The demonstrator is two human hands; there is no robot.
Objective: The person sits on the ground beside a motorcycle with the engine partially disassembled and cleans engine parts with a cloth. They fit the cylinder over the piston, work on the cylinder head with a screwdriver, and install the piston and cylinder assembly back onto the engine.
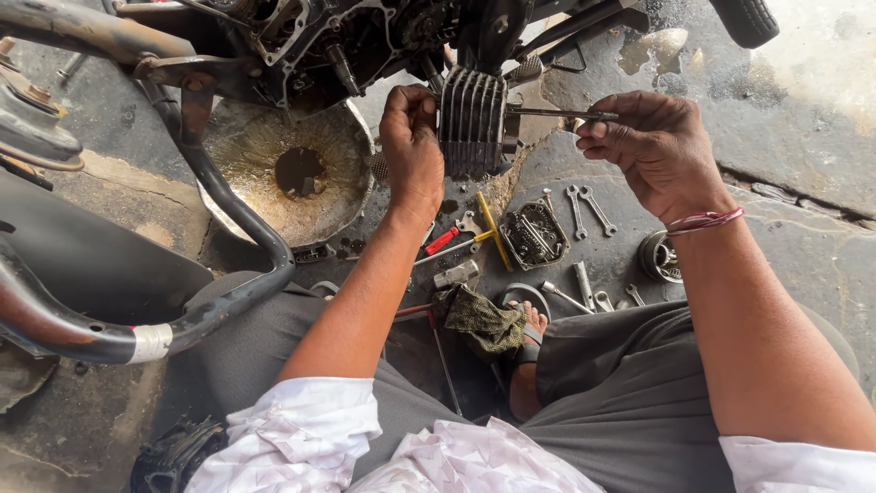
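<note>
- Black and finned, the engine cylinder point(472, 119) sits against the motorcycle engine point(347, 36) at the top of the view, its ribs running upright and dulled with oily grime.
- Your left hand point(411, 146) is closed around the cylinder's left side, fingers curled over its upper edge, thumb side toward you.
- Your right hand point(652, 146) is pinched shut on a long thin metal stud point(561, 114) that juts out level from the cylinder's right side; the fingertips grip its outer end.
- A red-and-white thread band point(703, 220) circles your right wrist.
- Just below the cylinder, on the oil-stained concrete floor point(803, 119), lie a yellow-handled tool point(493, 228), a red-handled screwdriver point(441, 241) and a dark engine cover point(535, 236) with parts inside it.
- 2 small open-ended spanners point(587, 210) lie side by side right of that cover, and a round metal part point(659, 257) rests near your right forearm.
- A greasy olive rag point(484, 321) lies bunched beside your sandalled foot point(529, 333), with more spanners point(584, 290) close by.
- To the left, a round rusty drain pan point(292, 173) holds a dark pool at its centre, under the engine.
- A curved exhaust pipe point(109, 338) with a pale band sweeps across the left foreground.
</note>
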